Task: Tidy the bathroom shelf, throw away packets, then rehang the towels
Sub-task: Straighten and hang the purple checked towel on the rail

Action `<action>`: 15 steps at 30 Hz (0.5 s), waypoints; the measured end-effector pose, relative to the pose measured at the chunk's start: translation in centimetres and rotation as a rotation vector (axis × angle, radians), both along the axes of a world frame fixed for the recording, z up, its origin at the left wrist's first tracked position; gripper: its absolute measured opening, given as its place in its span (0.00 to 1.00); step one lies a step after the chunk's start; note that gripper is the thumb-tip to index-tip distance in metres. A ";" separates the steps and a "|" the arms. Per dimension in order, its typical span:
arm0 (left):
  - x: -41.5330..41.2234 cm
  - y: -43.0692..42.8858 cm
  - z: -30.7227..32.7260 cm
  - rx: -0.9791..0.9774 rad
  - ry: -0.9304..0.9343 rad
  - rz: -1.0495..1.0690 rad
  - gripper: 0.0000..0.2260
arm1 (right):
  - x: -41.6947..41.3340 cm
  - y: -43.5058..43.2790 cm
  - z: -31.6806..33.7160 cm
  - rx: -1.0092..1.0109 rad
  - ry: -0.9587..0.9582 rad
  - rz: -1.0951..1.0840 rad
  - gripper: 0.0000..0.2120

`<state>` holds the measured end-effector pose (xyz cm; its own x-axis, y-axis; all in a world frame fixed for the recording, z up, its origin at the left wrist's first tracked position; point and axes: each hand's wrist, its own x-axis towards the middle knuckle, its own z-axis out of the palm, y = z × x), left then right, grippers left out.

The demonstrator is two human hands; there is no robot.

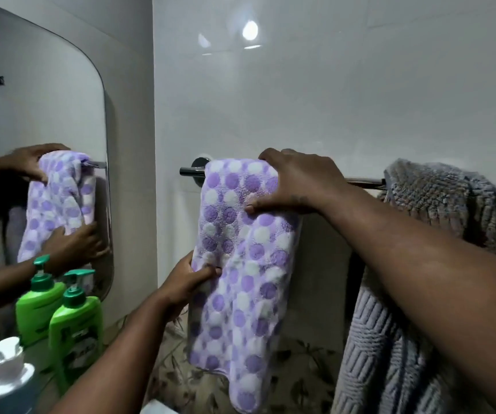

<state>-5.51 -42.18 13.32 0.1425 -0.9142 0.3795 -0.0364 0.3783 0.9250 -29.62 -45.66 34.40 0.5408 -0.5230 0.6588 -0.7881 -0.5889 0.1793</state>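
A purple and white dotted towel (240, 294) hangs over the left end of a chrome towel rail (191, 171) on the white tiled wall. My right hand (294, 180) rests on top of the rail and grips the towel's upper fold. My left hand (190, 279) pinches the towel's left edge lower down. A grey ribbed towel (438, 210) hangs over the right end of the same rail, its lower part partly hidden behind my right forearm.
A mirror (31, 130) on the left wall reflects both hands and the dotted towel. Below it stand a green pump bottle (76, 324) and white containers (4, 363) on a shelf. Patterned floor tiles (300, 363) show under the towels.
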 end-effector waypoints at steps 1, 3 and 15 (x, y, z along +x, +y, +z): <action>-0.1 0.1 -0.3 0.007 0.031 0.015 0.19 | -0.4 0.1 -0.8 -0.067 -0.003 -0.023 0.49; -0.4 0.2 -0.8 0.014 0.083 0.033 0.17 | -1.2 0.3 -2.8 -0.235 0.038 -0.058 0.52; -2.1 0.8 -5.0 0.048 0.211 0.085 0.19 | -1.6 3.8 -25.6 0.062 -0.304 0.333 0.32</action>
<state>-7.64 -41.38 8.31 0.2912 -0.9119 0.2893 0.1299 0.3373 0.9324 -31.21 -41.86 8.82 0.4729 -0.3970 0.7866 -0.5655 -0.8214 -0.0746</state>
